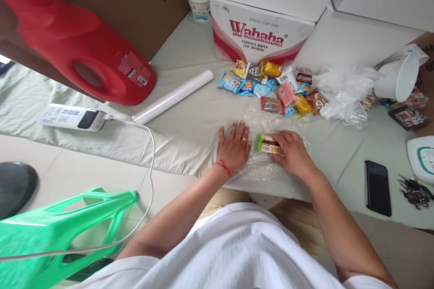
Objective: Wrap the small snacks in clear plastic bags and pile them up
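Note:
My left hand (234, 145) lies flat with its fingers spread, on the left edge of a sheet of clear plastic film (261, 169). A red string bracelet circles that wrist, and a ring is on one finger. My right hand (292, 151) is closed around the right end of a small packaged snack (269, 144) with a green end and a barcode. The snack rests on the film, its right part hidden under my fingers. Just beyond the film lies a pile of wrapped snacks (286, 92) in blue, yellow, red and brown packets.
A roll of film (173, 97) lies to the left, near a red jug (91, 49) and a power bank (73, 117) with a white cable. Behind stands a Wahaha carton (257, 31). Crumpled plastic (346, 92), a phone (378, 187) and keys (415, 192) are on the right.

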`<state>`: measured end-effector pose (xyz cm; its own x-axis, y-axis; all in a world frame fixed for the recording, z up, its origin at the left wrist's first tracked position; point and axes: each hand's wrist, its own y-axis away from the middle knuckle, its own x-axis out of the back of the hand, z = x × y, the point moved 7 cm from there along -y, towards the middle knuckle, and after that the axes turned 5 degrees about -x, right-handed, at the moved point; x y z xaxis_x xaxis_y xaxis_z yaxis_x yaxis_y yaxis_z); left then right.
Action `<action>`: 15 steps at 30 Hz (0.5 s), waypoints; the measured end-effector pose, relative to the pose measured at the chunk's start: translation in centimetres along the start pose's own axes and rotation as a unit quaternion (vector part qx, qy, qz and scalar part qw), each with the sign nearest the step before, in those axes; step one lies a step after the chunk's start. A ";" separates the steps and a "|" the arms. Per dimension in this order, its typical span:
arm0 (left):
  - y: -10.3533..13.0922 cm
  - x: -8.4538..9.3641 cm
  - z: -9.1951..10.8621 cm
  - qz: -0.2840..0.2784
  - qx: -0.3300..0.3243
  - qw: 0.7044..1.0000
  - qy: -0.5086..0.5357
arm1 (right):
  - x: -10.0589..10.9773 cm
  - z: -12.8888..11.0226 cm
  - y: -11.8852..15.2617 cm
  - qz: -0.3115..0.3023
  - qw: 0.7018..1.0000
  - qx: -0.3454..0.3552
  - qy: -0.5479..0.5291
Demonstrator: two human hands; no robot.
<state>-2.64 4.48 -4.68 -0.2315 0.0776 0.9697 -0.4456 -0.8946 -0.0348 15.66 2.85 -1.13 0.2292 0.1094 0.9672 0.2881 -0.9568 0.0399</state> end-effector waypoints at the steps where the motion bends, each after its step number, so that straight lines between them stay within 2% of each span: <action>1: 0.0 0.0 0.0 0.001 0.000 1.000 -0.001 | -0.1 0.1 0.0 -0.002 1.000 0.002 -0.002; 4: 0.0 0.1 0.0 0.002 0.002 1.000 0.001 | -0.3 0.4 0.3 -0.009 1.000 0.010 -0.019; 7: 0.1 0.3 -0.1 0.005 0.003 1.000 0.009 | 1.2 0.8 1.8 0.036 0.996 0.016 -0.076; 11: 0.2 0.7 -0.6 0.012 0.001 0.999 0.046 | 3.6 2.3 6.6 0.121 0.982 -0.026 -0.139; 13: 0.2 0.9 -1.3 0.019 0.003 0.997 0.072 | 3.1 2.7 9.5 0.120 0.981 -0.045 -0.148; 15: 0.2 1.3 -2.2 0.043 0.002 0.995 0.093 | 1.7 2.8 11.9 0.109 0.981 -0.056 -0.151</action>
<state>-4.91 5.34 -3.97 -0.4238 0.0807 0.9022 -0.4141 -0.9031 -0.1137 22.08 -7.58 0.30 0.5444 -0.0415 0.8378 0.1014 -0.9882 -0.1148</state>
